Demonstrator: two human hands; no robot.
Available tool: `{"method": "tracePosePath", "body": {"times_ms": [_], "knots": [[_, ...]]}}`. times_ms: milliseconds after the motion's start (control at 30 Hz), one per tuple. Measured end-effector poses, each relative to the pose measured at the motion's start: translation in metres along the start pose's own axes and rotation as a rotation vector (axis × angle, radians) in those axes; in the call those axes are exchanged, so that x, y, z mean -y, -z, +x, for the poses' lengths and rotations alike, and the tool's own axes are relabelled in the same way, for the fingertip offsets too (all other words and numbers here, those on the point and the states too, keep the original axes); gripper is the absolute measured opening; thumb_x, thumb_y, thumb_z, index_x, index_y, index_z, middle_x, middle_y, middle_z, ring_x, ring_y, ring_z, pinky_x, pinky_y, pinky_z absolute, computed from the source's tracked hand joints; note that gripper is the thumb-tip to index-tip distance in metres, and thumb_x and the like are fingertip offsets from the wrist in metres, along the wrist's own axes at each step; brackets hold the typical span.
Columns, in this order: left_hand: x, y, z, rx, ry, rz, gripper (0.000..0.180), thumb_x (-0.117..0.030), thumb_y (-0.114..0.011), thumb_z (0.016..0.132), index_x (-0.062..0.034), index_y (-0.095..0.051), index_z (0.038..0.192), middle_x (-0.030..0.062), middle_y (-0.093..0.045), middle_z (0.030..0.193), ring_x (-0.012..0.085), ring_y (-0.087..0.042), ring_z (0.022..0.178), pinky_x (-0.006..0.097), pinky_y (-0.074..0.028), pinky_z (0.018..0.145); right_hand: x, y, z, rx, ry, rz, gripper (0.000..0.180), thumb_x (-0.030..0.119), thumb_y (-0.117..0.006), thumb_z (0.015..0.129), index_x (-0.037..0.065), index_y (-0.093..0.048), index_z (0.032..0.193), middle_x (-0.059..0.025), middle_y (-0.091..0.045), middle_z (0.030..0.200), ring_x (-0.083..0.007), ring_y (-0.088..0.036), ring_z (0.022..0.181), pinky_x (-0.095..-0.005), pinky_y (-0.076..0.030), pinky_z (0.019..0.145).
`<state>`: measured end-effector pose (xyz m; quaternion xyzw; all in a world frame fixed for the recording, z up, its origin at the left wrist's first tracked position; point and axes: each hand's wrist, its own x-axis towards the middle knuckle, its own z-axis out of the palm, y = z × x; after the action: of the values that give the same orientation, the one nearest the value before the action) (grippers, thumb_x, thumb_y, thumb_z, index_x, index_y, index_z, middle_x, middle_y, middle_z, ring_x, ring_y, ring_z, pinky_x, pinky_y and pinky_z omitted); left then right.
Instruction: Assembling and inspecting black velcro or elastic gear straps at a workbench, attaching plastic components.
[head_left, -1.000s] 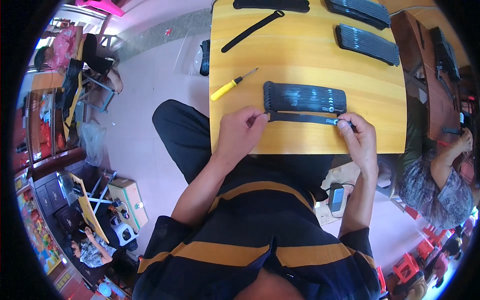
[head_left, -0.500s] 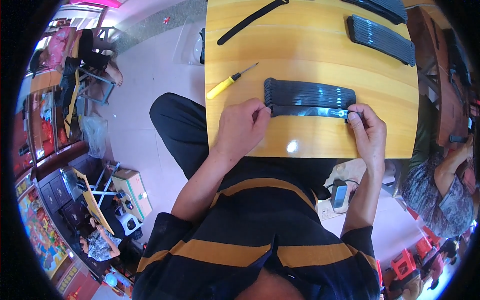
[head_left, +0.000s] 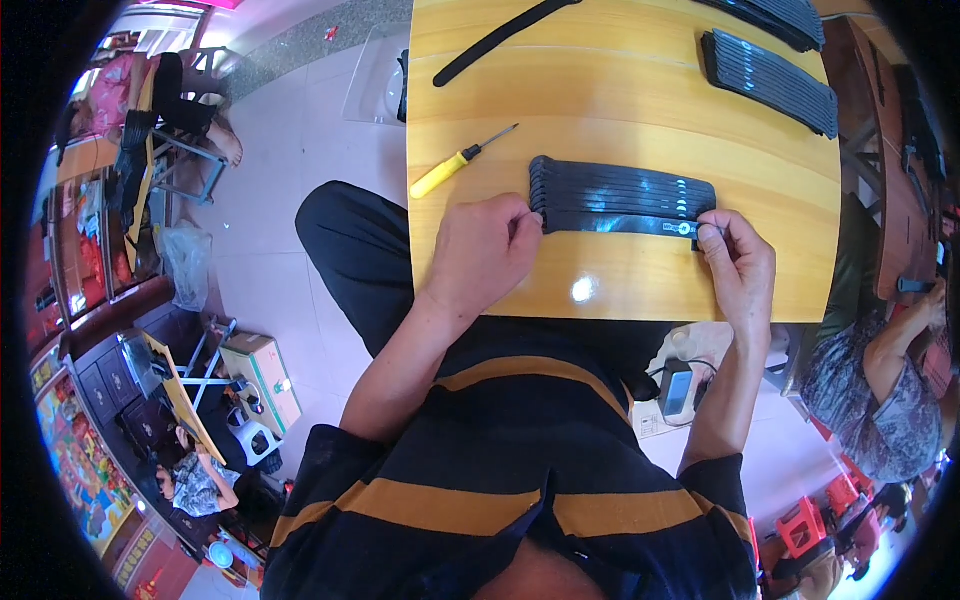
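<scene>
A row of overlapping black straps (head_left: 620, 188), like fabric cable ties, lies across the wooden table (head_left: 620, 280) in front of me. Along its near edge runs one black strap (head_left: 615, 225) with a pale printed mark near its right end. My left hand (head_left: 485, 250) is closed, thumb and forefinger pinching this strap's left end. At the other end, my right hand (head_left: 742, 262) grips the strap between thumb and fingers. To the left of the row lies a screwdriver (head_left: 438, 177) with a yellow handle, its tip pointing away to the right.
A single black strap (head_left: 505, 42) lies at the far left of the table. Bundles of black straps (head_left: 770, 85) sit at the far right. A clear plastic bin (head_left: 375, 85) stands beyond the table's left edge. Other people sit at tables on both sides.
Both hands keep hold of the strap's ends with almost no movement. The whole view has shifted very slightly.
</scene>
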<state>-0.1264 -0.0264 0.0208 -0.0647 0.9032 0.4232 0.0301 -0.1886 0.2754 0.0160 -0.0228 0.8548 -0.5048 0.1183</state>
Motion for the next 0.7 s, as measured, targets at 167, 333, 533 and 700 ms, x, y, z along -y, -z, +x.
{"method": "tracePosePath", "body": {"times_ms": [167,333,533,700], "knots": [[-0.0009,0.0000,0.0020,0.011,0.005,0.009,0.022,-0.017,-0.068,0.093,-0.0012,-0.067,0.078,0.0161,-0.061,0.063,0.0286,-0.060,0.053,0.040,-0.045,0.054,-0.0042,0.0000,0.0011,-0.002,-0.019,0.005,0.012,0.011,-0.071,0.099,0.001,-0.071,0.105,0.0018,-0.065,0.078,-0.0059,-0.055,0.069,-0.0232,-0.049,0.065],[-0.0011,-0.0006,0.0031,0.003,0.008,0.033,0.022,-0.017,-0.068,0.093,-0.0006,-0.067,0.077,0.0168,-0.061,0.063,0.0293,-0.061,0.054,0.040,-0.045,0.054,0.0005,-0.0014,0.0015,-0.009,-0.021,-0.019,0.011,0.011,-0.071,0.099,0.001,-0.071,0.103,0.0025,-0.063,0.077,-0.0056,-0.054,0.068,-0.0228,-0.048,0.064],[-0.0003,-0.0008,0.0054,0.027,0.017,0.040,0.022,-0.017,-0.068,0.092,-0.0003,-0.067,0.077,0.0172,-0.062,0.063,0.0301,-0.063,0.056,0.040,-0.046,0.054,-0.0044,-0.0014,0.0016,-0.026,-0.012,-0.004,0.010,0.010,-0.072,0.098,0.001,-0.071,0.101,0.0035,-0.063,0.076,-0.0044,-0.052,0.067,-0.0221,-0.046,0.062],[0.0004,-0.0015,0.0058,0.019,0.019,0.052,0.022,-0.017,-0.069,0.092,-0.0008,-0.068,0.077,0.0170,-0.063,0.063,0.0307,-0.063,0.055,0.040,-0.047,0.054,-0.0094,-0.0035,0.0025,-0.034,0.011,0.001,0.009,0.008,-0.073,0.096,0.001,-0.071,0.101,0.0040,-0.063,0.075,-0.0034,-0.051,0.066,-0.0212,-0.044,0.060]]}}
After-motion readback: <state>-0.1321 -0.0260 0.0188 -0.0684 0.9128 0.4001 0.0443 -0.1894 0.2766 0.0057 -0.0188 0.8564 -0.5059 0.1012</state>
